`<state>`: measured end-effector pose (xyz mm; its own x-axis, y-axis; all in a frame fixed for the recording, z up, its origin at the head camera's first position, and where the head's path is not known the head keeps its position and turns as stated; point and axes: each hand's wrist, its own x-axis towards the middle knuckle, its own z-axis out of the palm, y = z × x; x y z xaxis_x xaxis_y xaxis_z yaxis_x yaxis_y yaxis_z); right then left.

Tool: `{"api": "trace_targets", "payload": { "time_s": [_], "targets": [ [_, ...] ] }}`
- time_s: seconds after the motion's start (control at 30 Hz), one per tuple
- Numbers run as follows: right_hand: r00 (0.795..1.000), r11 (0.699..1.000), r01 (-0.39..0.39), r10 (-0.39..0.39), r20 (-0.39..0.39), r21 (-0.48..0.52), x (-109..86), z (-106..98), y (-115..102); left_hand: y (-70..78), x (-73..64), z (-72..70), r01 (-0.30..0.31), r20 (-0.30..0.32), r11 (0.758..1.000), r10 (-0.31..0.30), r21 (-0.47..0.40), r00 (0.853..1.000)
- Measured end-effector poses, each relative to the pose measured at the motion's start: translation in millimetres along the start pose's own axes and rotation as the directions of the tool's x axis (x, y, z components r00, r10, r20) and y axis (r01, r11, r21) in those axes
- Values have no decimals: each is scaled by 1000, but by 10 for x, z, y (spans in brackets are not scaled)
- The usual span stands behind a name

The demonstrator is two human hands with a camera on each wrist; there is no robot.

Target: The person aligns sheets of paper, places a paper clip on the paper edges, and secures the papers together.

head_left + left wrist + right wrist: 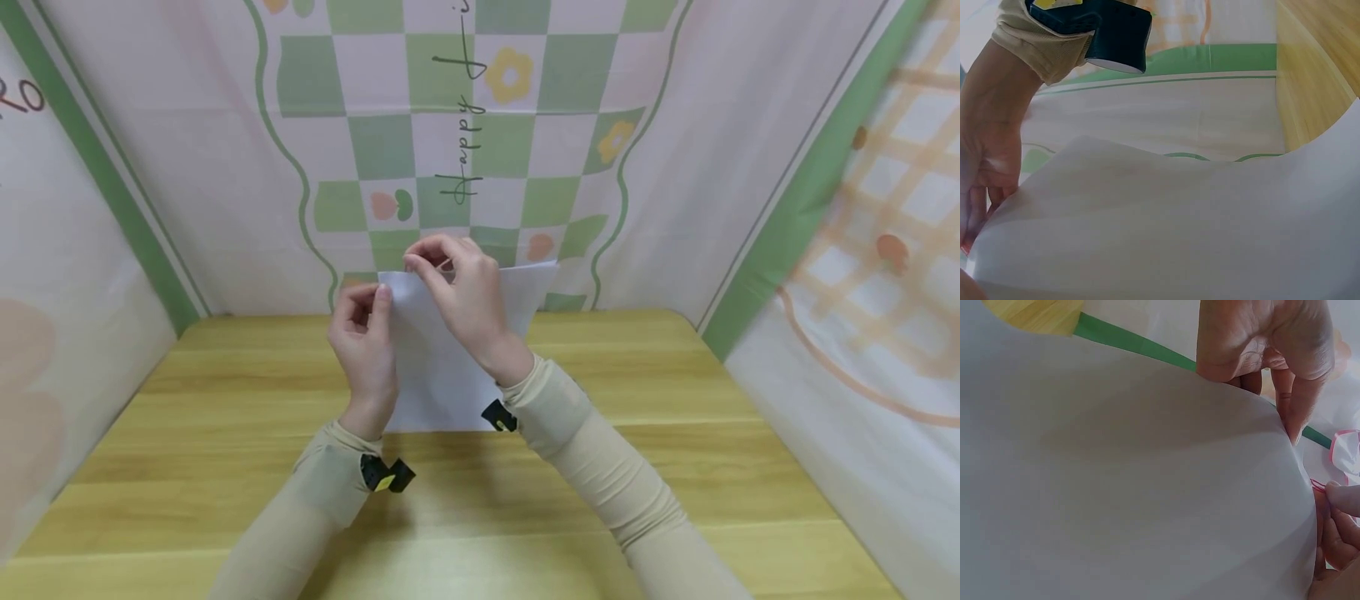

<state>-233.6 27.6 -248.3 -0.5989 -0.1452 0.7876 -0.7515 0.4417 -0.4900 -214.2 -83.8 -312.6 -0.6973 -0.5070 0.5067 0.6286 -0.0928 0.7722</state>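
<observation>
A white sheet of paper [438, 367] is held up over the wooden table, its top edge near both hands. My left hand [366, 354] pinches the top left corner between thumb and fingers. Just right of it, my right hand [474, 300] is at the top edge and pinches a small red paper clip [1317, 485]. In the right wrist view the clip's looped end points at the paper's edge; whether it touches the sheet I cannot tell. A bit of red shows at the right hand's fingertips in the left wrist view, where the sheet [1166, 225] hides much.
The wooden table [645, 467] stretches below both arms. Behind it hangs a cloth with green and white checks [510, 142], and patterned cloths stand at either side. A black wrist camera [386, 475] sits on the left sleeve, another camera [498, 415] on the right.
</observation>
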Motion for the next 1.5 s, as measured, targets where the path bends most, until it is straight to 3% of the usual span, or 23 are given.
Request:
{"api": "trace_targets", "payload": {
  "time_s": [1.23,1.5],
  "targets": [
    [999,999,-26,25,34,24,-10,27,-9,6,-15,-10,17,-25,999,-18,-30,1000],
    [999,999,-31,31,31,9,-8,2,-28,-5,-16,-4,-2,-9,999,2,-32,1000]
  ]
}}
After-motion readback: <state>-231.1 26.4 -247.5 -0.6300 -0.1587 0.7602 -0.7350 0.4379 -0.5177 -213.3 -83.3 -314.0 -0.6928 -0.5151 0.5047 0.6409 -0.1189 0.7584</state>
